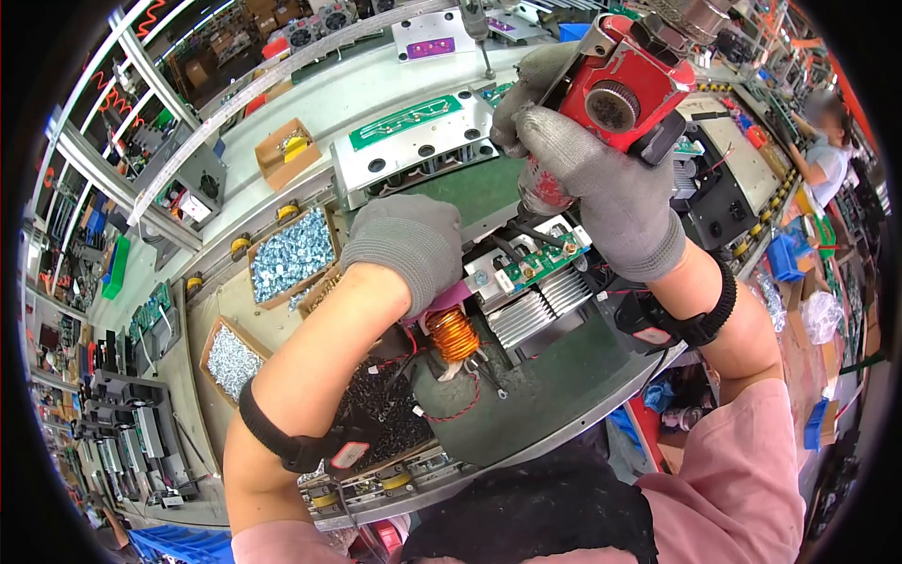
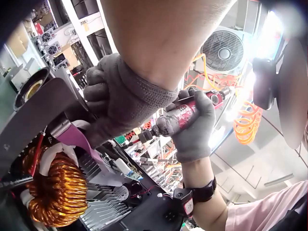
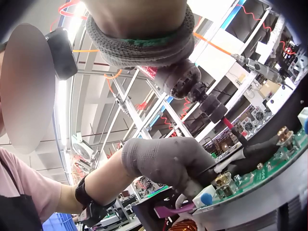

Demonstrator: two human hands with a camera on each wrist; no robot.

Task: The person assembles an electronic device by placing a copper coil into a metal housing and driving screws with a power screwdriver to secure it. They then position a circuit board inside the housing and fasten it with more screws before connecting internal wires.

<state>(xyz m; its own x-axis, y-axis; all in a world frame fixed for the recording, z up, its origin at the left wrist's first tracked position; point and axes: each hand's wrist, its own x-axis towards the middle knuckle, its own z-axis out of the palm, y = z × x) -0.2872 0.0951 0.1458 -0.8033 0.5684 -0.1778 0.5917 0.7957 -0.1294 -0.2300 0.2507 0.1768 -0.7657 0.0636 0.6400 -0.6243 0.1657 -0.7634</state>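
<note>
My right hand [image 1: 611, 188] grips a red power screwdriver [image 1: 625, 89], its nose pointing down over the part in front of me. In the right wrist view the bit [image 3: 233, 129] reaches down close to black cables [image 3: 257, 156] above a green circuit board [image 3: 257, 178] with brass bolts. The board lies on a finned metal heatsink [image 1: 540, 315]. My left hand [image 1: 404, 240] curls its fingers at the board's left end, holding a black cable there; its fingertips are partly hidden. Below that hand are a purple strip [image 3: 175, 210] and a copper-wound coil [image 1: 453, 334].
Boxes of screws [image 1: 293, 256] and smaller fasteners [image 1: 232, 362] stand left. Black screws [image 1: 399, 414] lie near my left forearm. Behind the work is a silver plate assembly [image 1: 413, 146] with a green board. Another person [image 1: 827, 155] sits at far right.
</note>
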